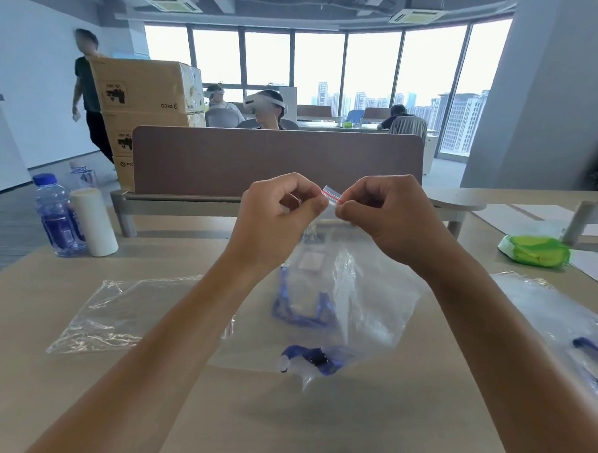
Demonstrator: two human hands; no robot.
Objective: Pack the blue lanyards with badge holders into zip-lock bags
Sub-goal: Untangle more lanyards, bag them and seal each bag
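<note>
The stacked brown cardboard boxes (146, 93) beyond the desk's far left corner carry the brand "PICO", printed upside down; other markings are unreadable.

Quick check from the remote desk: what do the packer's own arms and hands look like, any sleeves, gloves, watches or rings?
Both forearms are bare along their whole visible length, with no sleeve edge in the frame. The left hand and the right hand wear no gloves. No watch, bracelet or band shows on either wrist, and no ring shows on the fingers that are visible. No tape, marks or cables on them.
</note>
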